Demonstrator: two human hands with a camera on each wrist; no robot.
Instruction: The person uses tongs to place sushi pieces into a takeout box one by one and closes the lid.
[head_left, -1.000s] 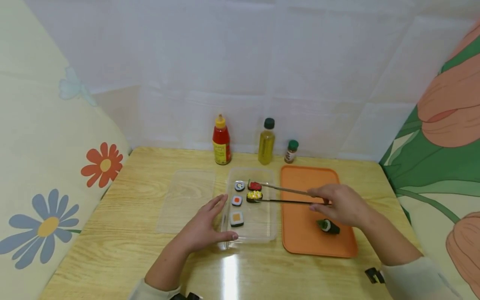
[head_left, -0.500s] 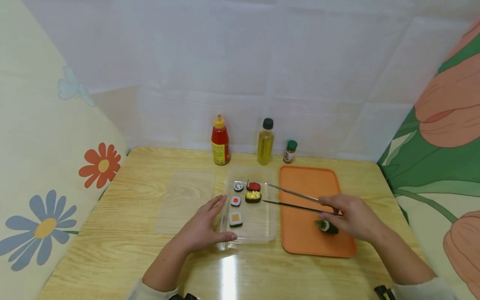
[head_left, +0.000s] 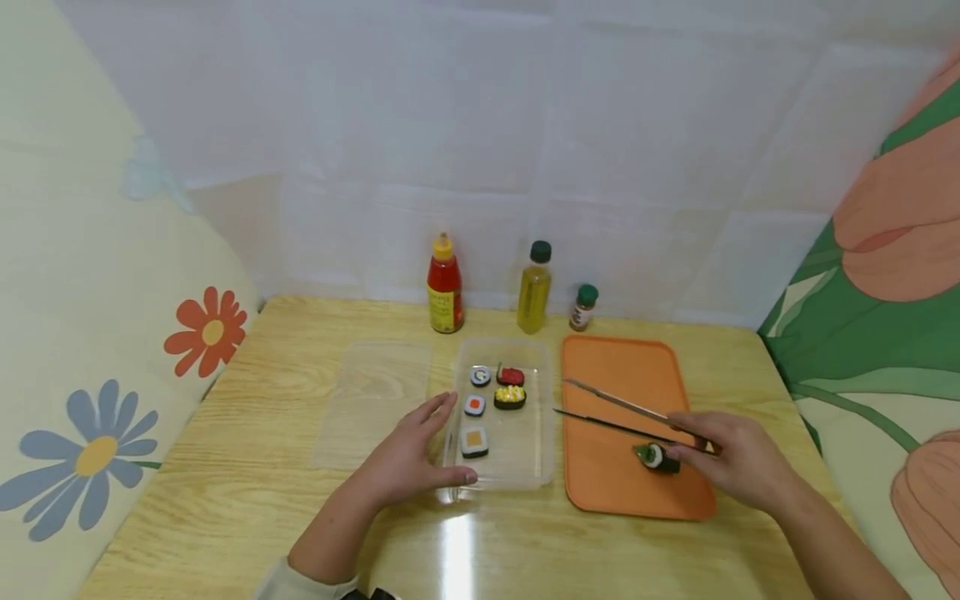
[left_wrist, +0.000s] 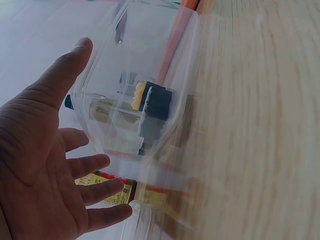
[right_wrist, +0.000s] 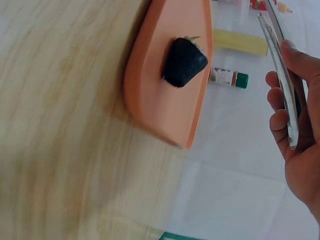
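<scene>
My right hand [head_left: 738, 458] grips metal tongs [head_left: 633, 409], their arms apart and nothing between the tips, above the orange tray [head_left: 615, 487]. Beneath the tongs, close to my right fingers in the head view, a dark cone-shaped hand roll [head_left: 663, 458] lies on that tray. With fingers spread, my left hand [head_left: 405, 458] is at the left side of a clear plastic box [head_left: 517, 458]; whether it touches the wall is hard to tell. Inside the box are a corn-topped sushi [head_left: 510, 398], a red-topped sushi [head_left: 512, 377] and a left-hand column of sushi rolls [head_left: 474, 442].
A clear flat lid [head_left: 371, 404] lies left of the box. Along the back wall stand a red sauce bottle [head_left: 446, 287], an oil bottle [head_left: 534, 292] and a small green-capped jar [head_left: 583, 307]. The wooden table [head_left: 217, 492] extends in front.
My right hand and the tongs have moved right and nearer me, away from the corn-topped and red-topped sushi, which stay in the box. My left hand keeps its place.
</scene>
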